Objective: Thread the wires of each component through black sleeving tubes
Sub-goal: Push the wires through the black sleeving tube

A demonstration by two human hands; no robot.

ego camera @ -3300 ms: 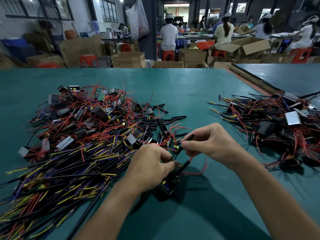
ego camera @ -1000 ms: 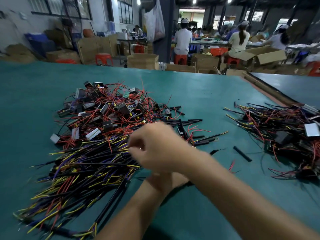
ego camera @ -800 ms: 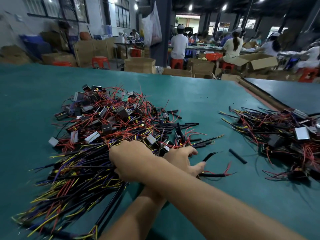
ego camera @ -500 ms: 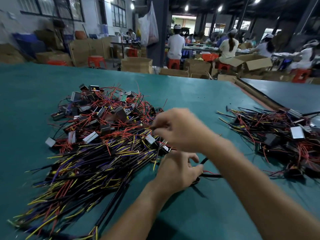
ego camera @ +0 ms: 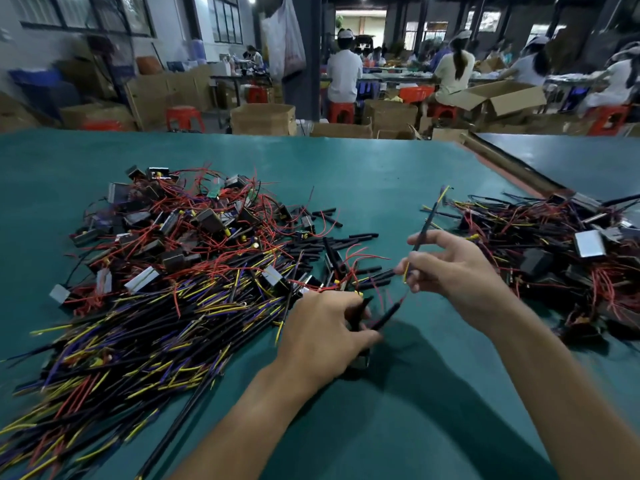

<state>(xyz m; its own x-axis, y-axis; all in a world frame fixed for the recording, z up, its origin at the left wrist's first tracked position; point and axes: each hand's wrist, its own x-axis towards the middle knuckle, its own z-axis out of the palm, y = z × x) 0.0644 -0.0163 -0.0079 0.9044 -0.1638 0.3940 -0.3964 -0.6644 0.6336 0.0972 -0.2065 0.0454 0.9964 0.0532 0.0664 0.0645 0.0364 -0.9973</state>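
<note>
My left hand grips a small black component against the green table, its red wires and short black sleeves sticking out to the right. My right hand pinches a long black sleeving tube with yellow wire ends, held upright and tilted away from me. A big heap of unsleeved components with red wires lies at the left, with long black tubes holding yellow and purple wires in front of it. Loose short black sleeves lie at the centre.
A second pile of components with wires lies at the right. The green table ends at a cardboard tube at the far right. Beyond it are cardboard boxes, red stools and seated workers.
My right hand has come back from the left heap to the right of my left hand, now holding a long black tube with yellow wire. My left hand still holds the component.
</note>
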